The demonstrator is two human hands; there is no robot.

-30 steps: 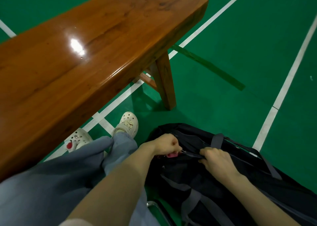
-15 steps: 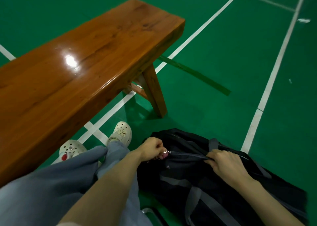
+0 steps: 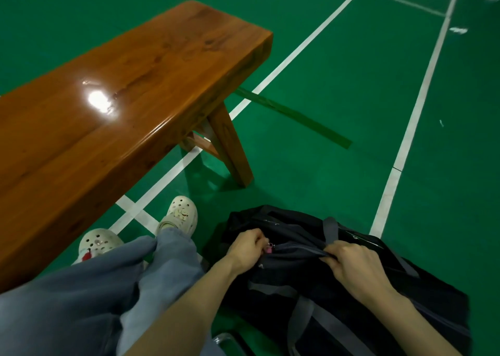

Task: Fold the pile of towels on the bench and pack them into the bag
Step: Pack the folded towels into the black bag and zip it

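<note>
While left hand point(image 3: 247, 247) pinches pink zip pull point(image 3: 269, 248) and right hand point(image 3: 357, 270) grips fabric beside zip: bag point(image 3: 273, 301) on floor point(image 3: 324, 112), near desk point(image 3: 135, 85) end. No towels in view. Risk: slack cloth catches in slider, zip jams; pull slips from pinch if tugged askew.

Overhead light, fairly bright; my view is sharp.
Glare spot on the bench point(image 3: 135, 85); soft shadow beneath it; court lines point(image 3: 414, 117) bow near the edges.

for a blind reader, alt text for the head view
A left hand pinches the pink zip pull and a right hand grips the fabric of a black duffel bag on a green floor beside a glossy brown wooden bench.
</note>
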